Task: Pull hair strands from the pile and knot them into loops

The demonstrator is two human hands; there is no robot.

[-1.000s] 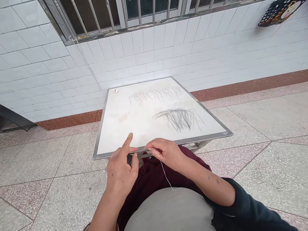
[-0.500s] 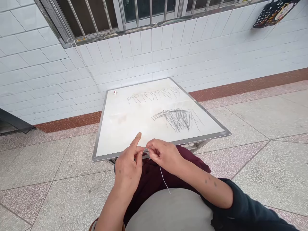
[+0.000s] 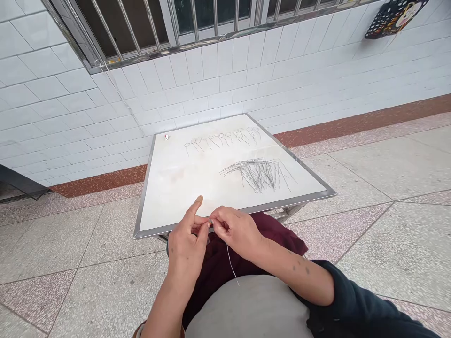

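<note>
My left hand (image 3: 186,239) is closed in a pinch at thumb and a finger, another finger pointing up and away. My right hand (image 3: 237,232), also pinching, meets it fingertip to fingertip just over the table's near edge. Both pinch a thin pale strand, like thread or fine wire (image 3: 231,264); its loose end hangs below my right hand over my lap. A tiny greyish bit shows between the fingertips, too small to make out. On the table (image 3: 169,202) lie a loose bundle of thin dark strands (image 3: 260,173) and a row of looped, tailed strands (image 3: 221,138).
A small white-and-red object (image 3: 167,137) sits at the table's far left corner. Behind the table stands a white tiled wall (image 3: 204,89) with a barred window (image 3: 211,19). A dotted dark bag (image 3: 391,21) hangs at the upper right. The floor is speckled stone (image 3: 366,178).
My right fingertips have moved slightly left, closer against my left ones. The strand's hanging end has shifted left. The whole view has shifted a little; the strands on the table lie as before.
</note>
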